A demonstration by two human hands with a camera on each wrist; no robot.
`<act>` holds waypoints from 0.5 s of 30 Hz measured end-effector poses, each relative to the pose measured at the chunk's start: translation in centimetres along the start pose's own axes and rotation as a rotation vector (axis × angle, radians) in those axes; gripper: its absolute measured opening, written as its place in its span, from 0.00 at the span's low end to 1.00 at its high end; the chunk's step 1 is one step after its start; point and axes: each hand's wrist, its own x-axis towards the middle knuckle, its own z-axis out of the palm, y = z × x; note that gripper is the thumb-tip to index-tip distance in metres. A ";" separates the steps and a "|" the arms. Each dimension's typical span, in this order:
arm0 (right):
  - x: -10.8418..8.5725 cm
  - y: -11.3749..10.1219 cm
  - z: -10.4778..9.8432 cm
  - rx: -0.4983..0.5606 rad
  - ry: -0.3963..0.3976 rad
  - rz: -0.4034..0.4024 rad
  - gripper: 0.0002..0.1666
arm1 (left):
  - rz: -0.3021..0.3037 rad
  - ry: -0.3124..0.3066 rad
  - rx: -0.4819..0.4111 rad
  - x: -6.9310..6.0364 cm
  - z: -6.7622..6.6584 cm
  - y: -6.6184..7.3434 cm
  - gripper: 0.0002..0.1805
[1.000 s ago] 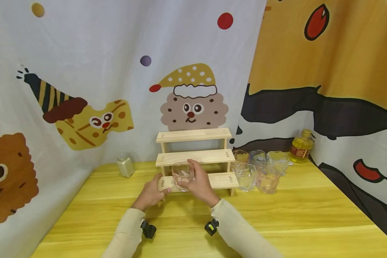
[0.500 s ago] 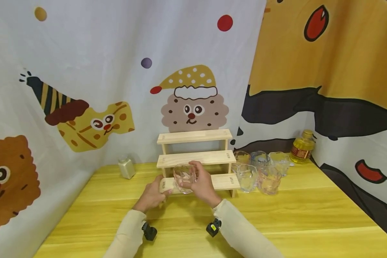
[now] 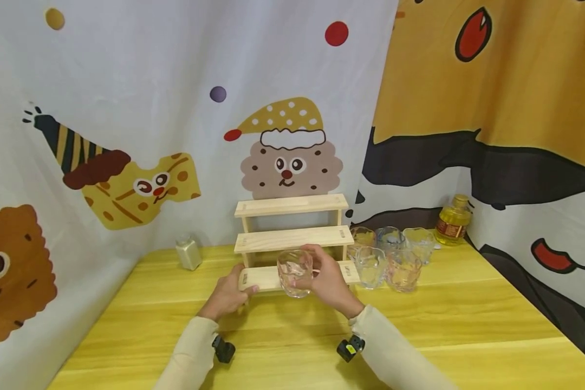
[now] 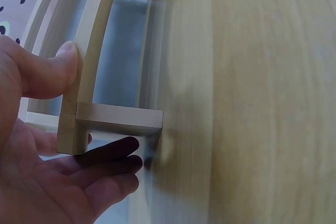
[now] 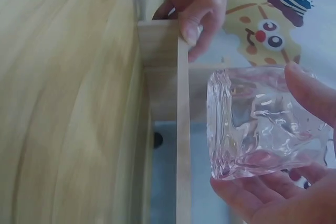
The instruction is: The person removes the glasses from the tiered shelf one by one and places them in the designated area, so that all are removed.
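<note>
A three-step wooden display rack [image 3: 294,238] stands against the curtain in the head view. My left hand [image 3: 226,295] grips the left end of its lowest step; in the left wrist view the thumb presses the board [image 4: 94,40] and the other fingers lie beside and under its end. My right hand [image 3: 332,283] holds a clear, pinkish drinking glass [image 3: 292,272] in front of that lowest step. The right wrist view has the glass [image 5: 262,124] between thumb and fingers, apart from the board's edge [image 5: 182,129].
Several clear and tinted glasses [image 3: 370,268] stand grouped to the right of the rack. Behind them is a bottle of yellow oil [image 3: 453,221]. A small pale jar [image 3: 189,253] sits at the back left of the yellow wood-grain table [image 3: 273,346]. Printed curtains [image 3: 175,54] enclose the table.
My right hand has moved the glass to the right along the lowest step and slightly towards me. My left hand keeps its place on the rack's left end.
</note>
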 end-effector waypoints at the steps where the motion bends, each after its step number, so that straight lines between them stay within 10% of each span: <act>1: -0.2 0.1 -0.5 0.000 -0.007 0.001 0.45 | 0.002 0.002 0.007 0.0 -0.1 0.0 0.37; 15: -3.3 1.4 -7.7 -0.045 -0.047 -0.016 0.46 | -0.004 -0.005 0.018 0.2 -0.1 -0.1 0.37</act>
